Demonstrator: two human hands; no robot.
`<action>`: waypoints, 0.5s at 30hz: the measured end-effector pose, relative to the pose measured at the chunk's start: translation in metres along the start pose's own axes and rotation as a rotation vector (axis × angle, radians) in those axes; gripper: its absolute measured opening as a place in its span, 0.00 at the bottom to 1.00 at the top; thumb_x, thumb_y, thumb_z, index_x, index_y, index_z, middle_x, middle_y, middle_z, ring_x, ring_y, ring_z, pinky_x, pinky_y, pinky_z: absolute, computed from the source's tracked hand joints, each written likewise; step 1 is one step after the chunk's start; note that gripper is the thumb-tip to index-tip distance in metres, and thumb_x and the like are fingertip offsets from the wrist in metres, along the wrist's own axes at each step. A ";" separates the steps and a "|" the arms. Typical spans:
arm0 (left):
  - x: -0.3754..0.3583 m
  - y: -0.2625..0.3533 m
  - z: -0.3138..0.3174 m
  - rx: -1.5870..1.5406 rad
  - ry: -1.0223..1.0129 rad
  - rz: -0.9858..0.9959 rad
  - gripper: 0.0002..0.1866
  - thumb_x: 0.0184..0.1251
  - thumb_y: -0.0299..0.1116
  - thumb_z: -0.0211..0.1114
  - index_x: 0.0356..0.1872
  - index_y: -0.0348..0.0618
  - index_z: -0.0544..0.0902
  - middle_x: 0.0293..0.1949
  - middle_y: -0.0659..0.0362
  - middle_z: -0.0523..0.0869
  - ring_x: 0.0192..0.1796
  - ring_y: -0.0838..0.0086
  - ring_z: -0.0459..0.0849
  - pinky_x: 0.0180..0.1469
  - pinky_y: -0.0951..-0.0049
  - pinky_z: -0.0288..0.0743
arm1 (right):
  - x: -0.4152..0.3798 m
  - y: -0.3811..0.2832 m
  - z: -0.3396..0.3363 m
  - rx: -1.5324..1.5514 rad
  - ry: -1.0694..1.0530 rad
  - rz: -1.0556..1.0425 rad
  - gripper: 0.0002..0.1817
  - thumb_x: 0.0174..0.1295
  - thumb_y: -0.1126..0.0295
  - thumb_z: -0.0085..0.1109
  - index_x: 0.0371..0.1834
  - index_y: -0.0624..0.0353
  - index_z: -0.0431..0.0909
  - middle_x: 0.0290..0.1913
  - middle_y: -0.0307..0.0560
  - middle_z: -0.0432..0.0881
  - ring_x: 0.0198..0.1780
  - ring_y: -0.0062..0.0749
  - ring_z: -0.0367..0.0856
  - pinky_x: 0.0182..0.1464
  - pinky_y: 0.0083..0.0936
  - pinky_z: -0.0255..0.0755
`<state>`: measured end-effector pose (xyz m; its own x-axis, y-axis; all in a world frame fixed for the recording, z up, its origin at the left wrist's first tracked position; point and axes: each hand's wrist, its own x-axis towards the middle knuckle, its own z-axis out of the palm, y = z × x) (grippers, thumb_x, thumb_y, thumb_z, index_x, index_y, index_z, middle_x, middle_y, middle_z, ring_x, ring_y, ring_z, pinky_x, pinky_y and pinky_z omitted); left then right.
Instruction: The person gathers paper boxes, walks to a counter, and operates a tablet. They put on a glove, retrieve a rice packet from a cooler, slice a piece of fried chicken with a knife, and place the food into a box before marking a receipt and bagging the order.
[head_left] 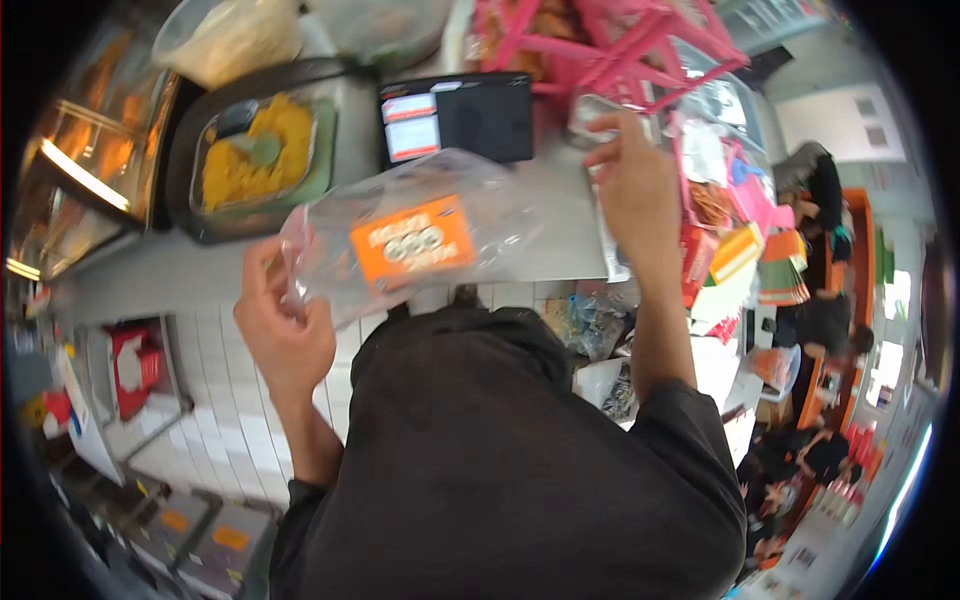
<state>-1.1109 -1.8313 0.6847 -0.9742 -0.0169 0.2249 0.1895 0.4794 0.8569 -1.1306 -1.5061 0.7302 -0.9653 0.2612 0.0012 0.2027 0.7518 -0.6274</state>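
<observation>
Head view: the left hand [285, 325] pinches one end of a clear plastic bag [420, 235] with an orange label, held above the table [540, 230]. The right hand [635, 185] reaches toward the pink rack [620, 45]; whether its fingers are closed cannot be told. A tray of yellow food [255, 150] sits near the table's far edge.

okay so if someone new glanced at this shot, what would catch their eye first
Probably the clear plastic bag with the orange label, held mid-frame by the left hand. Next, the yellow food in the tray at upper left, and the pink rack above the raised right hand.
</observation>
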 end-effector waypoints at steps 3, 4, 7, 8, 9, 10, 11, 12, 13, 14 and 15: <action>0.005 0.006 0.005 -0.060 -0.080 -0.039 0.25 0.45 0.14 0.51 0.51 0.38 0.73 0.41 0.53 0.89 0.28 0.85 0.76 0.23 0.84 0.62 | -0.031 -0.014 0.056 0.135 0.130 -0.605 0.15 0.62 0.69 0.55 0.50 0.60 0.76 0.53 0.54 0.80 0.53 0.50 0.79 0.61 0.44 0.66; 0.008 0.006 0.006 -0.005 -0.111 -0.060 0.26 0.45 0.14 0.51 0.51 0.38 0.73 0.45 0.52 0.89 0.31 0.85 0.77 0.23 0.84 0.63 | -0.043 -0.025 0.082 0.124 0.054 -0.803 0.18 0.63 0.62 0.57 0.52 0.59 0.76 0.50 0.54 0.81 0.52 0.49 0.79 0.63 0.43 0.63; 0.016 -0.027 -0.002 -0.005 -0.085 -0.019 0.28 0.47 0.13 0.48 0.55 0.36 0.70 0.60 0.44 0.82 0.44 0.83 0.83 0.28 0.89 0.64 | -0.030 0.018 0.144 -0.316 -0.117 -0.844 0.21 0.64 0.51 0.60 0.50 0.56 0.80 0.44 0.50 0.83 0.53 0.45 0.80 0.66 0.44 0.60; 0.018 -0.035 -0.007 -0.022 -0.131 -0.001 0.28 0.47 0.13 0.48 0.55 0.36 0.70 0.60 0.44 0.82 0.44 0.83 0.83 0.28 0.89 0.64 | -0.024 0.036 0.145 -0.694 -0.241 -0.682 0.22 0.62 0.47 0.62 0.46 0.54 0.83 0.40 0.48 0.84 0.54 0.40 0.80 0.67 0.44 0.60; 0.024 -0.043 -0.014 -0.100 -0.101 0.034 0.28 0.46 0.12 0.48 0.54 0.36 0.70 0.59 0.44 0.82 0.47 0.80 0.83 0.32 0.89 0.66 | -0.017 0.034 0.127 -0.701 -0.224 -0.633 0.22 0.62 0.47 0.62 0.46 0.54 0.83 0.40 0.48 0.84 0.54 0.40 0.80 0.67 0.44 0.60; 0.031 -0.047 -0.018 -0.176 -0.068 0.071 0.28 0.44 0.12 0.48 0.53 0.36 0.71 0.57 0.44 0.83 0.51 0.77 0.82 0.36 0.88 0.69 | -0.008 0.021 0.097 -0.808 -0.445 -0.548 0.20 0.63 0.47 0.61 0.39 0.53 0.84 0.36 0.45 0.83 0.51 0.39 0.80 0.66 0.43 0.59; 0.033 -0.044 -0.021 -0.186 -0.103 0.092 0.28 0.44 0.12 0.48 0.53 0.36 0.71 0.57 0.44 0.83 0.51 0.77 0.82 0.36 0.88 0.69 | -0.005 0.010 0.073 -0.898 -0.676 -0.461 0.20 0.63 0.47 0.60 0.32 0.53 0.85 0.33 0.43 0.83 0.48 0.37 0.80 0.65 0.42 0.59; 0.032 -0.038 -0.022 -0.265 -0.145 0.078 0.29 0.43 0.11 0.46 0.53 0.35 0.70 0.56 0.42 0.83 0.54 0.73 0.82 0.42 0.86 0.70 | -0.009 0.005 0.058 -0.898 -0.663 -0.431 0.20 0.63 0.47 0.60 0.32 0.53 0.85 0.33 0.43 0.83 0.48 0.37 0.80 0.65 0.42 0.59; 0.031 -0.035 -0.022 -0.345 -0.181 0.053 0.29 0.42 0.11 0.45 0.54 0.33 0.70 0.56 0.40 0.82 0.56 0.69 0.82 0.49 0.85 0.71 | -0.014 0.002 0.044 -0.897 -0.448 -0.615 0.20 0.63 0.49 0.62 0.25 0.53 0.82 0.30 0.42 0.82 0.43 0.36 0.80 0.60 0.39 0.63; 0.028 -0.038 -0.020 -0.355 -0.195 0.052 0.29 0.42 0.11 0.45 0.54 0.33 0.70 0.56 0.40 0.82 0.56 0.69 0.82 0.49 0.85 0.71 | -0.019 0.000 0.029 -0.886 -0.236 -0.798 0.21 0.62 0.50 0.63 0.19 0.53 0.80 0.27 0.41 0.80 0.37 0.35 0.80 0.54 0.36 0.68; 0.022 -0.041 -0.019 -0.395 -0.270 0.011 0.29 0.44 0.11 0.45 0.54 0.33 0.70 0.58 0.39 0.81 0.59 0.66 0.82 0.49 0.86 0.70 | -0.020 -0.001 0.010 -0.889 -0.245 -0.789 0.21 0.62 0.50 0.63 0.19 0.53 0.80 0.27 0.41 0.80 0.37 0.35 0.80 0.54 0.36 0.68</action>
<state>-1.1382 -1.8678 0.6630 -0.9590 0.2401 0.1508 0.1806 0.1073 0.9777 -1.1137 -1.5186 0.7230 -0.8605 -0.5052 -0.0658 -0.5055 0.8308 0.2328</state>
